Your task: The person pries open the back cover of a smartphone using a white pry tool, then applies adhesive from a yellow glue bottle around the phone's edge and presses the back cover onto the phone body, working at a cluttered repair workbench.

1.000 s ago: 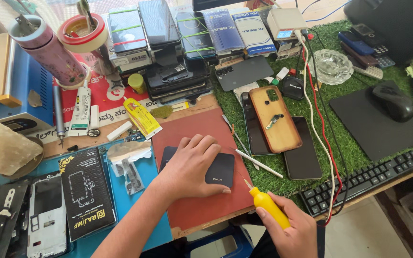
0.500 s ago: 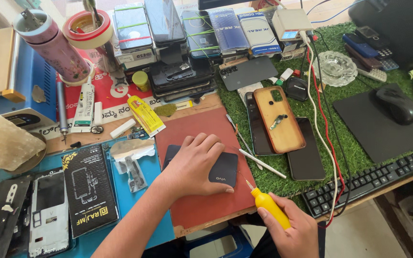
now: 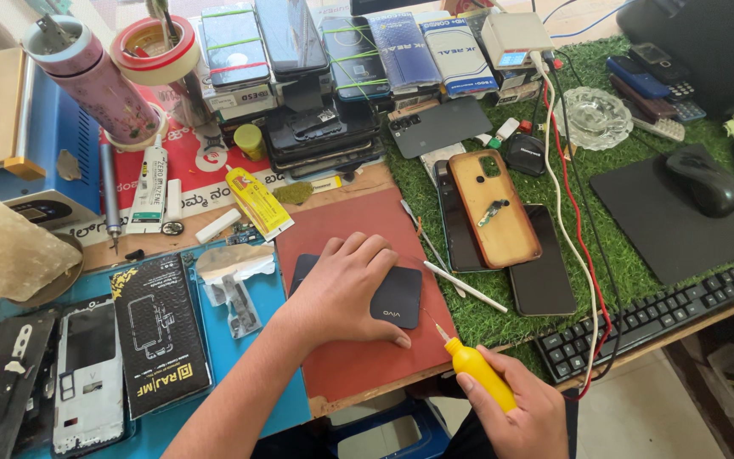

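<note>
Black and face down, the phone (image 3: 384,293) lies on a reddish-brown mat (image 3: 358,357) at the lower centre of the frame, pinned flat under the spread left hand (image 3: 346,289). Lower right, the right hand (image 3: 516,408) is clenched around a yellow-handled screwdriver (image 3: 477,370), its tip just beside the phone's corner. Green turf (image 3: 630,255) covers the worktop at right.

Two bare forearms, no sleeves in view down to the bottom edge. Left hand (image 3: 341,289) and right hand (image 3: 520,412) bare too: no gloves, rings, watch or bands. Short, unpainted nails on the left fingers.
</note>
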`<state>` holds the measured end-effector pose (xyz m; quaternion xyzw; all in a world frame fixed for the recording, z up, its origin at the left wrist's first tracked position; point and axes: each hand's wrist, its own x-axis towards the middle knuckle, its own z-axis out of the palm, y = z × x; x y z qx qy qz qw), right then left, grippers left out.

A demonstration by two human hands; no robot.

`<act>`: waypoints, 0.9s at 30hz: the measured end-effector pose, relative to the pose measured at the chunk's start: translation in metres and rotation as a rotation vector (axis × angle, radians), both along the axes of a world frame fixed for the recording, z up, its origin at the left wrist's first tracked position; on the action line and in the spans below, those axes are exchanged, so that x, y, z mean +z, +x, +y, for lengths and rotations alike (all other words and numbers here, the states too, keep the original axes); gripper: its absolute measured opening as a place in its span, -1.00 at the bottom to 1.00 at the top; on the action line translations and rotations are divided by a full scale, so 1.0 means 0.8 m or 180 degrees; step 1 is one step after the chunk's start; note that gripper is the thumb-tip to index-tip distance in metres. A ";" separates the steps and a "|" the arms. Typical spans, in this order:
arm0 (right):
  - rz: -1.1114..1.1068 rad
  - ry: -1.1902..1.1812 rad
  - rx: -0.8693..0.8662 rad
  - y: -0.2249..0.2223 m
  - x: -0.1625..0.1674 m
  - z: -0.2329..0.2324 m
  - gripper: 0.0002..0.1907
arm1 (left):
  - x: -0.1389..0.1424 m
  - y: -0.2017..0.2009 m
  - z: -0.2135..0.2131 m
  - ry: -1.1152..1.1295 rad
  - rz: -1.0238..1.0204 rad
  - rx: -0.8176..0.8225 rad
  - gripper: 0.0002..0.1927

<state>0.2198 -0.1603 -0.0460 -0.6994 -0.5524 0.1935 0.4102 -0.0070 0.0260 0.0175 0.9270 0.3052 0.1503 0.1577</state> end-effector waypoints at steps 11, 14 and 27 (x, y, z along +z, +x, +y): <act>-0.0017 0.0084 0.0104 0.001 0.002 -0.007 -0.57 | 0.000 0.002 0.000 -0.0011 0.0006 0.0024 0.00; -0.0065 0.0103 0.0135 0.001 0.002 -0.008 -0.56 | 0.001 0.001 0.000 -0.0006 -0.0009 0.0019 0.01; 0.0024 -0.0004 0.0088 0.001 -0.001 -0.018 -0.57 | 0.004 0.001 0.000 0.0003 0.0018 0.0024 0.01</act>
